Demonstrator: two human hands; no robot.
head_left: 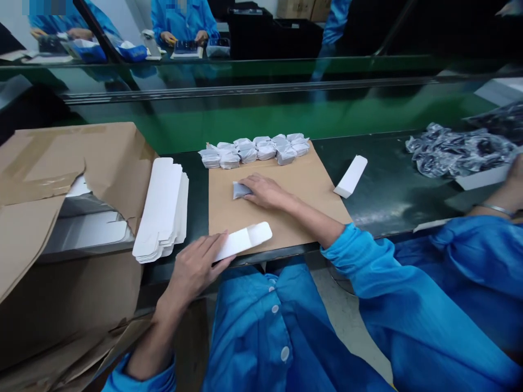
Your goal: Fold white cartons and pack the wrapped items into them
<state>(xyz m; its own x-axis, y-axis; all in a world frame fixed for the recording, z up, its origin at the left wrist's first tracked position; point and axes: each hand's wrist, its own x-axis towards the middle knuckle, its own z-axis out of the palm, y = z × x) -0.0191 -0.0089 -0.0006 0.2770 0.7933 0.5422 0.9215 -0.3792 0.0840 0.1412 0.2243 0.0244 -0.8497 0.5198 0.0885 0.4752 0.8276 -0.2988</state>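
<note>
My left hand (pixel 196 267) grips a flat white carton (pixel 245 240) at the near edge of a brown cardboard sheet (pixel 302 185). My right hand (pixel 265 190) lies on that sheet with its fingertips pressed on a small grey pouch (pixel 240 189). A row of several white-wrapped pouches (pixel 255 149) lines the sheet's far edge. A stack of flat white cartons (pixel 163 209) lies left of the sheet.
A torn cardboard box (pixel 61 179) with more flat cartons stands at the left. One folded white carton (pixel 351 176) lies right of the sheet. A heap of bagged dark parts (pixel 457 149) and another person's arm (pixel 504 201) are at the right. Workers in blue sit beyond the green conveyor (pixel 286 114).
</note>
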